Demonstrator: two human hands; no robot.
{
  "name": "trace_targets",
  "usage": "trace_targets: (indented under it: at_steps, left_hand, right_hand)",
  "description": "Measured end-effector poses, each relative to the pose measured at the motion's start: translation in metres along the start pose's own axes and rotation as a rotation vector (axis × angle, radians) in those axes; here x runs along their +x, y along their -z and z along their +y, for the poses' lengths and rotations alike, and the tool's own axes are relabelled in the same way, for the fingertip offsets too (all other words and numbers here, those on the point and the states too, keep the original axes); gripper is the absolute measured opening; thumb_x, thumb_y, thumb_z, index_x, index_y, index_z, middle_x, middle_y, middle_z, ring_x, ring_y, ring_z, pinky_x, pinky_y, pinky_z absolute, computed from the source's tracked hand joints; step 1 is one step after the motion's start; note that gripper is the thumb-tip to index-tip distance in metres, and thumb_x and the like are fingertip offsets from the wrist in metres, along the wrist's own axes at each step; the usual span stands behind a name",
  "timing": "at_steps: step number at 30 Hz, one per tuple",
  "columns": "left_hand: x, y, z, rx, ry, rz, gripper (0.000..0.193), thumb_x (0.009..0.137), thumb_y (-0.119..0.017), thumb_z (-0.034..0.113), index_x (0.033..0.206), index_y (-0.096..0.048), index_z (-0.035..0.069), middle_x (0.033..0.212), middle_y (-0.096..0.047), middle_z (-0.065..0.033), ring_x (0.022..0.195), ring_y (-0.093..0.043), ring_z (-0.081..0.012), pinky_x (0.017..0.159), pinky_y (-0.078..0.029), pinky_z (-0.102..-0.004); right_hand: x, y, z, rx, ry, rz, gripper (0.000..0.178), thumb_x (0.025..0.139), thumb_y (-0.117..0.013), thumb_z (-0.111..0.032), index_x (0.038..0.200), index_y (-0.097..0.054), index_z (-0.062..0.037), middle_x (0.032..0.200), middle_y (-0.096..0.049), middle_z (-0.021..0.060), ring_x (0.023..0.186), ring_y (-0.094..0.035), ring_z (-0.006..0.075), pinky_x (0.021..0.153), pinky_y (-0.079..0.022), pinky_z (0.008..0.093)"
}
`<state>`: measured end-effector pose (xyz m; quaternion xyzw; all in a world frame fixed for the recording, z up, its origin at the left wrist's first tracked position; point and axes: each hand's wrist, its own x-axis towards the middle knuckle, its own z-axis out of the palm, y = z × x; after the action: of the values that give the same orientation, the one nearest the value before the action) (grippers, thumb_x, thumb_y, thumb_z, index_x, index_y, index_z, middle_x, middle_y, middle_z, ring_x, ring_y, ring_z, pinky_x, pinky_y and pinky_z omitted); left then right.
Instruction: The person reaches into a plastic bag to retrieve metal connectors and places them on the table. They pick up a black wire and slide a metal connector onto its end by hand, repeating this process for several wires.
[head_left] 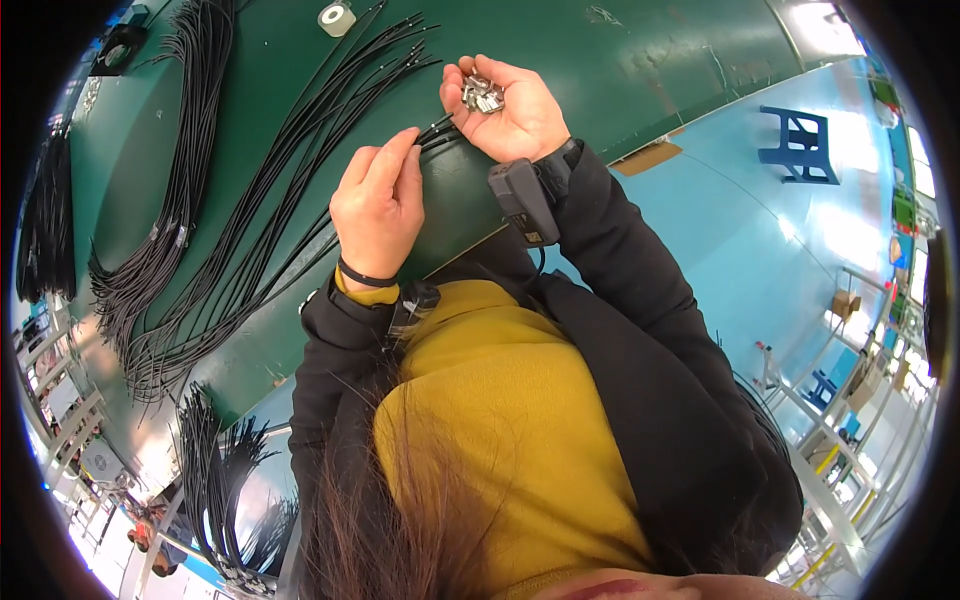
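Observation:
My left hand (378, 205) pinches the ends of a few thin black cables (438, 134) between thumb and fingers. The cables trail down and left across the green table. Just to the right and a little farther away, my right hand (515, 115) is cupped palm up around a small heap of silvery metal pieces (483, 95); their exact kind is too small to tell. The cable tips end close to the heel of that palm. Left of my hands, more black cables (300, 135) lie fanned out, with pale tips at their far ends.
A thick bundle of black cables (195, 120) lies farther left on the green table (600, 60), with another dark bundle (47, 215) past it. A tape roll (336, 18) sits at the far edge. More cables (215, 480) hang lower left. A blue stool (800, 145) stands at right.

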<state>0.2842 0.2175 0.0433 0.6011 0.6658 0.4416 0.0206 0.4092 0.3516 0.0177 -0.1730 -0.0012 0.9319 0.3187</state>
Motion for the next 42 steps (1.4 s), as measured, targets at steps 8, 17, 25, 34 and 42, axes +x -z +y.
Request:
trace_targets:
  at_steps: [8,17,25,34,42]
  left_hand:
    - [0.001,-0.003,-0.001,0.018,0.064,0.012,0.016,0.078,-0.069,0.001,0.093,-0.065,0.006,0.070,-0.057,-0.0070,0.055,-0.055,-0.0210,0.049,-0.045,-0.0298]
    - [0.004,-0.008,-0.006,-0.100,-0.051,0.016,0.016,0.076,-0.067,-0.001,0.090,-0.060,0.005,0.076,-0.059,-0.0075,0.057,-0.057,-0.0209,0.052,-0.048,-0.0298]
    - [0.002,0.003,-0.006,-0.025,0.023,0.041,0.017,0.075,-0.070,0.001,0.089,-0.060,0.004,0.078,-0.059,-0.0073,0.062,-0.059,-0.0214,0.055,-0.049,-0.0301]
    - [0.006,0.010,-0.005,-0.218,0.236,-0.061,0.013,0.079,-0.071,0.005,0.087,-0.061,0.003,0.077,-0.058,-0.0063,0.062,-0.056,-0.0162,0.054,-0.046,-0.0263]
    - [0.002,0.010,0.000,-0.313,0.198,-0.134,0.013,0.079,-0.070,0.003,0.091,-0.065,0.005,0.075,-0.058,-0.0065,0.061,-0.056,-0.0169,0.054,-0.046,-0.0275]
  right_hand:
    - [-0.009,0.006,0.011,-0.080,0.041,0.020,0.019,0.099,-0.044,-0.015,0.096,-0.051,0.0016,0.092,-0.057,0.0135,0.081,-0.057,0.0243,0.098,-0.047,0.0469]
    - [-0.022,-0.003,0.039,-0.042,-0.009,0.073,0.019,0.098,-0.046,-0.015,0.097,-0.052,0.0023,0.110,-0.055,0.0164,0.105,-0.056,0.0287,0.100,-0.045,0.0458]
    - [-0.030,-0.006,0.038,-0.118,-0.041,0.139,0.019,0.098,-0.048,-0.016,0.099,-0.054,0.0022,0.109,-0.058,0.0159,0.100,-0.059,0.0269,0.093,-0.049,0.0422]
    - [-0.037,-0.005,0.044,-0.448,-0.113,0.094,0.015,0.094,-0.059,-0.015,0.102,-0.057,-0.0026,0.092,-0.063,0.0088,0.079,-0.061,0.0150,0.070,-0.053,0.0297]
    - [-0.045,0.006,0.026,-0.492,-0.083,0.032,0.012,0.095,-0.054,-0.011,0.104,-0.056,-0.0036,0.094,-0.061,0.0065,0.082,-0.058,0.0125,0.068,-0.050,0.0252]
